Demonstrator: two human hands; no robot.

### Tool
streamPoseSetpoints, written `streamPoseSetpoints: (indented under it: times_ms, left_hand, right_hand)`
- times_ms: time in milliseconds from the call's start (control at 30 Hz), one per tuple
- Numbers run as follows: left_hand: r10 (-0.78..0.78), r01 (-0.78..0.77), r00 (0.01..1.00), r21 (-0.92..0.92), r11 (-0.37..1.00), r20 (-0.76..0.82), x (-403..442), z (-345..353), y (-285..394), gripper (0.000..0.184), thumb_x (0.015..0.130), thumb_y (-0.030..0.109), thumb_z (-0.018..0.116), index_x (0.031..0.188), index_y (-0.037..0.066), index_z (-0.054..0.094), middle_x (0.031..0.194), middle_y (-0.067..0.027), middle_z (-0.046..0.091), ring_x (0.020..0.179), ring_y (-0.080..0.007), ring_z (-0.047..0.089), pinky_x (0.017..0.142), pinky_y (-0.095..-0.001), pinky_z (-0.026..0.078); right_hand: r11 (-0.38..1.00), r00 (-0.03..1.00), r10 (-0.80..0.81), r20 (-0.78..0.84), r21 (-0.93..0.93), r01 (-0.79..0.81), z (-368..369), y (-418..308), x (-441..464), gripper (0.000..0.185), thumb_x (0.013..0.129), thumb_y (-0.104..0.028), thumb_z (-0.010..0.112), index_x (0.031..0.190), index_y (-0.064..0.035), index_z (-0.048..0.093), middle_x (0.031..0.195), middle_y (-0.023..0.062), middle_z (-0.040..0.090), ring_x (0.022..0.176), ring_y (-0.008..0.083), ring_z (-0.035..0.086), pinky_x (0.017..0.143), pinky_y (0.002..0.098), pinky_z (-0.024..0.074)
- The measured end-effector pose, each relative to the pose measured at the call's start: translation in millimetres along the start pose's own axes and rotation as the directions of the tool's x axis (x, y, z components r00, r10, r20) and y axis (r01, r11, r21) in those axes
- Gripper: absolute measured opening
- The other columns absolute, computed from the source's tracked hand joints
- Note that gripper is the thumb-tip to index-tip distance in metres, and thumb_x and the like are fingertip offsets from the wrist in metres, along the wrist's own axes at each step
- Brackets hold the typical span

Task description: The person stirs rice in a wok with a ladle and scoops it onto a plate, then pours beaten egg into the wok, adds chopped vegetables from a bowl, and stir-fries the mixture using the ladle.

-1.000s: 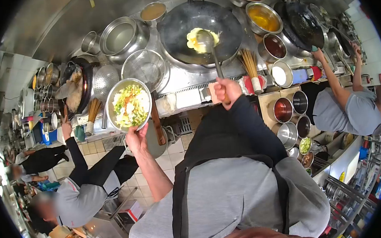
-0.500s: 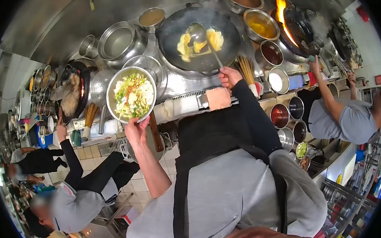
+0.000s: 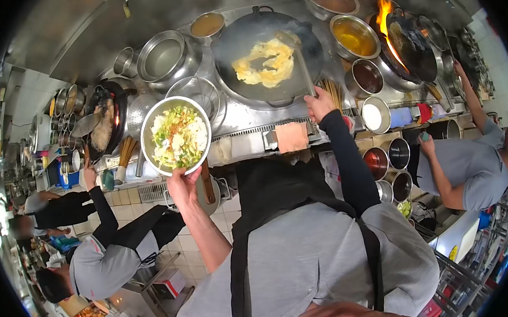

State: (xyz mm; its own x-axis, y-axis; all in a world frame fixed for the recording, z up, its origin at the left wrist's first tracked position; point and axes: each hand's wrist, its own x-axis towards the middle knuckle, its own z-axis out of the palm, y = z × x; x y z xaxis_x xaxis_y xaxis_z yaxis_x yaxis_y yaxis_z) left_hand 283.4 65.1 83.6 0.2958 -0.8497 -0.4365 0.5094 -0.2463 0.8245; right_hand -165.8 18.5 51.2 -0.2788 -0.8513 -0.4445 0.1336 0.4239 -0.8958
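My left hand (image 3: pixel 185 186) grips the lower rim of a steel bowl (image 3: pixel 148 159), which is tilted toward me and full of chopped green and white food (image 3: pixel 177 137) with orange bits. My right hand (image 3: pixel 320 103) is closed on the handle of a ladle (image 3: pixel 305 68). The ladle's head is at the right side of the egg, inside the large black wok (image 3: pixel 232 40). Yellow, partly browned egg (image 3: pixel 266 65) lies in the wok as a loose ring. Light steam hangs over it.
A wire strainer (image 3: pixel 211 97) and a steel pot (image 3: pixel 187 61) stand left of the wok. Bowls of oil (image 3: pixel 354 36) and dark sauce (image 3: pixel 366 77), plus a bamboo brush (image 3: pixel 332 90), are at right. Flames (image 3: pixel 386 22) rise beside a co-worker's wok (image 3: pixel 419 55). Another co-worker (image 3: pixel 118 262) works at left.
The egg has spread from a small mass into a larger, browner ring. My right hand has moved right with the ladle. Flames have appeared at the right wok, and that co-worker's nearer hand has drawn back.
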Motion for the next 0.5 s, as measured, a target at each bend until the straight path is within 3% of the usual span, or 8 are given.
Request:
streamPoseSetpoints:
  times_ms: [100,167,233,267,367,433,500]
  left_hand:
    - [0.002,-0.002,1.0,-0.015,1.0,-0.02,-12.5,3.3,-0.6,0.049,0.085,-0.003,0.052,0.132,-0.013,0.047,0.121,-0.024,0.064,0.093,-0.0355,0.073,0.075,-0.0422,0.068]
    - [-0.008,0.007,0.999,-0.019,1.0,-0.053,-16.1,0.7,-5.0,0.049,0.085,-0.003,0.052,0.132,-0.012,0.047,0.121,-0.0233,0.064,0.094,-0.0348,0.073,0.076,-0.0419,0.068]
    - [-0.032,0.03,0.998,-0.034,0.999,-0.057,-19.4,1.4,-8.1,0.047,0.085,-0.003,0.053,0.131,-0.01,0.049,0.121,-0.0213,0.064,0.095,-0.0332,0.072,0.076,-0.042,0.068]
    - [-0.033,0.03,0.997,-0.036,0.999,-0.064,-21.9,3.4,-9.9,0.046,0.085,-0.003,0.053,0.131,-0.009,0.05,0.121,-0.0208,0.065,0.095,-0.0329,0.072,0.076,-0.0421,0.068]
    - [-0.032,0.028,0.997,-0.052,0.998,-0.076,-32.7,7.8,-13.4,0.045,0.084,-0.003,0.054,0.129,-0.008,0.052,0.12,-0.0195,0.065,0.095,-0.0321,0.072,0.077,-0.0431,0.067]
    - [-0.03,0.024,0.995,-0.056,0.998,-0.1,-43.7,10.7,-15.9,0.044,0.084,-0.003,0.055,0.128,-0.007,0.053,0.119,-0.0194,0.066,0.095,-0.032,0.072,0.078,-0.044,0.067]
    - [-0.018,0.009,0.99,-0.059,0.998,-0.141,-54.9,20.3,-16.7,0.043,0.084,-0.003,0.055,0.127,-0.007,0.054,0.12,-0.0198,0.066,0.096,-0.0325,0.072,0.079,-0.0448,0.067]
  right_hand:
    - [0.96,0.959,-0.232,-0.164,-0.198,0.199,-2.8,66.8,33.5,0.033,0.093,-0.015,0.062,0.123,-0.0008,0.057,0.062,0.004,0.051,0.043,0.0159,0.047,0.04,0.0349,0.042]
    - [0.996,1.0,0.008,-0.013,0.086,-0.006,-1.5,62.6,26.5,0.022,0.095,-0.013,0.06,0.114,-0.0044,0.055,0.064,0.0027,0.05,0.044,0.0147,0.046,0.039,0.0334,0.0388]
    - [0.912,0.962,0.193,0.194,0.327,-0.249,-1.1,39.9,16.6,0.011,0.097,-0.011,0.059,0.105,-0.008,0.053,0.066,0.0014,0.05,0.045,0.0135,0.045,0.039,0.0318,0.0356]
    - [0.848,0.912,0.215,0.35,0.396,-0.352,-17.0,22.4,14.2,0.009,0.098,-0.01,0.058,0.099,-0.0109,0.049,0.069,0.0008,0.05,0.047,0.011,0.044,0.039,0.0297,0.0334]
    - [0.801,0.908,0.148,0.392,0.491,-0.342,-36.3,14.3,9.6,0.009,0.098,-0.01,0.057,0.102,-0.0113,0.049,0.07,0.0013,0.05,0.048,0.0111,0.045,0.039,0.0303,0.0352]
    - [0.967,0.991,0.055,0.124,0.24,-0.084,-25.3,33.2,6.2,0.011,0.099,-0.012,0.057,0.105,-0.0096,0.049,0.069,0.0016,0.05,0.047,0.0117,0.045,0.039,0.0315,0.037]
    - [0.992,0.989,-0.124,-0.086,-0.017,0.123,-13.0,45.9,-1.4,0.012,0.099,-0.012,0.057,0.106,-0.0086,0.048,0.069,0.0018,0.049,0.047,0.012,0.045,0.038,0.0325,0.0378]
